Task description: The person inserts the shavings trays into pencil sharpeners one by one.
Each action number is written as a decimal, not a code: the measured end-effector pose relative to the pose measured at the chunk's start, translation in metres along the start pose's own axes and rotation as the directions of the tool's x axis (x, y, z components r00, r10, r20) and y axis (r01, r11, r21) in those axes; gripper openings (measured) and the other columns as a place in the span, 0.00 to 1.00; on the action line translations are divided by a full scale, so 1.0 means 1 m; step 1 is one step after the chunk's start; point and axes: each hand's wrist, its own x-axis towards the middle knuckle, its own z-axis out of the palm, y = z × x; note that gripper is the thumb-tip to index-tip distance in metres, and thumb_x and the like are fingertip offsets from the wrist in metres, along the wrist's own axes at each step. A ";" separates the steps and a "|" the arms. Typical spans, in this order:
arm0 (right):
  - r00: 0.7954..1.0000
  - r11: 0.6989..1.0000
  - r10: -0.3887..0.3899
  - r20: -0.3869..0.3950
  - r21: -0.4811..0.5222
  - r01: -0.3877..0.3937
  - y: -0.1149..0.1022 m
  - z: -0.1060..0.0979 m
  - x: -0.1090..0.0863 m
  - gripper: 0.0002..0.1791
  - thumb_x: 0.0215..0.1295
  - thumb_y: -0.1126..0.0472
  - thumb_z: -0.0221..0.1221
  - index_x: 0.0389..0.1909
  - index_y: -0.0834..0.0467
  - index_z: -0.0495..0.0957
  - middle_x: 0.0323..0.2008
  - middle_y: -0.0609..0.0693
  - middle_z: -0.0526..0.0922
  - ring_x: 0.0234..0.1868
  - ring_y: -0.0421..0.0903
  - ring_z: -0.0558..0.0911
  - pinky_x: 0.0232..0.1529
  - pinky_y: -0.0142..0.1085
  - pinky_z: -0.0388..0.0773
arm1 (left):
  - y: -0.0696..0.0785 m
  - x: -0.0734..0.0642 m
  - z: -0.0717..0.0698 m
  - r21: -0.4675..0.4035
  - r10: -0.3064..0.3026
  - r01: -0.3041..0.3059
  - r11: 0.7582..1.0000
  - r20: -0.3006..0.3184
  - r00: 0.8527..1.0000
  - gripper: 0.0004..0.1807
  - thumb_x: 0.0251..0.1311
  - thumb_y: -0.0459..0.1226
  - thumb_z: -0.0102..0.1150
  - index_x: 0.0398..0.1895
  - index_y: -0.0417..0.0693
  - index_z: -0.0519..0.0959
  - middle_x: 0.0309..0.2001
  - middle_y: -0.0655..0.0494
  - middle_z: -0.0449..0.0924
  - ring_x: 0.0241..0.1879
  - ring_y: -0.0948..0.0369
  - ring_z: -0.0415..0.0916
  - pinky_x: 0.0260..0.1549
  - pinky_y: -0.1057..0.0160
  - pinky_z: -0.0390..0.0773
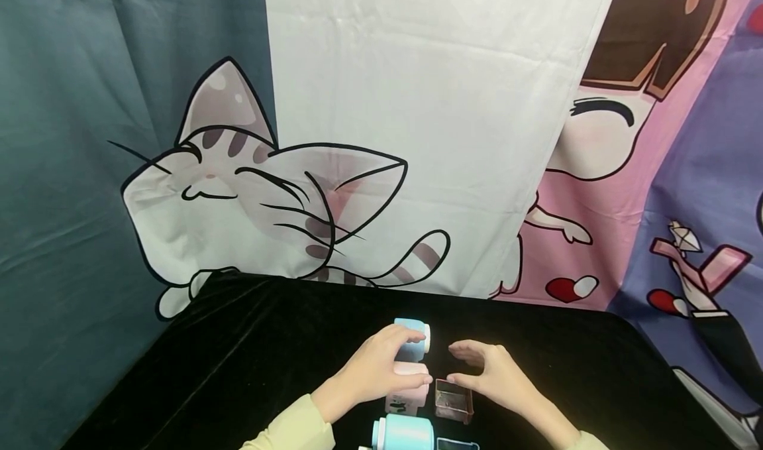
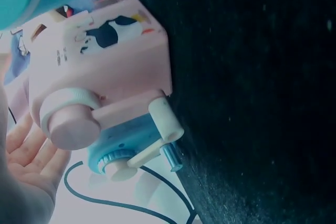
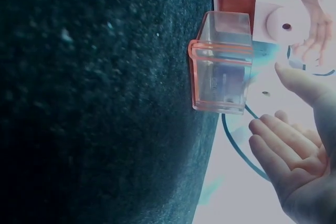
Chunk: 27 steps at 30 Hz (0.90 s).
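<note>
The pink sharpener [image 2: 113, 66] is a boxy, pale thing with a black-and-white printed figure on one side, and a round knob [image 2: 73, 127] and crank [image 2: 126, 107] ending in a whitish handle [image 2: 166, 119]. It sits on the black cloth [image 1: 238, 384], between the far blue sharpener [image 1: 410, 352] and the near blue sharpener [image 1: 410, 433]. Just to its right lies a clear drawer [image 3: 224, 85] with reddish edges, its inside bare.

The left hand [image 1: 377, 367] is at the pink sharpener, fingers loosely spread and gripping nothing; whether the thumb touches the sharpener I cannot tell. The right hand [image 1: 501, 374] is beside the drawer, thumb well apart from the fingers, with nothing in its hold.

The head view hides the crank side, which only the left wrist view shows clearly. The right wrist view alone shows the pink sharpener's round hole [image 3: 286, 27] and reddish recess [image 3: 236, 4], and a gap between right hand and drawer, which seem to overlap from above.
</note>
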 end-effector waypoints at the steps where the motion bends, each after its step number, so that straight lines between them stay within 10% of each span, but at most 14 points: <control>1: 1.000 1.000 0.001 0.004 0.003 -0.001 0.000 0.000 -0.001 0.30 0.52 0.45 0.69 0.51 0.61 0.79 0.49 0.57 0.84 0.49 0.52 0.84 0.48 0.43 0.81 | 0.000 -0.001 0.001 0.001 0.000 0.000 1.000 0.000 1.000 0.32 0.51 0.58 0.65 0.58 0.57 0.74 0.56 0.60 0.77 0.53 0.63 0.74 0.50 0.64 0.78; 27: 0.994 0.997 0.073 0.077 0.030 -0.075 0.006 0.002 -0.025 0.30 0.53 0.46 0.69 0.52 0.61 0.77 0.49 0.57 0.84 0.49 0.52 0.84 0.47 0.43 0.81 | -0.004 -0.014 0.008 0.095 -0.023 0.020 0.995 0.033 0.999 0.34 0.49 0.60 0.64 0.57 0.56 0.73 0.52 0.62 0.78 0.49 0.65 0.73 0.49 0.63 0.78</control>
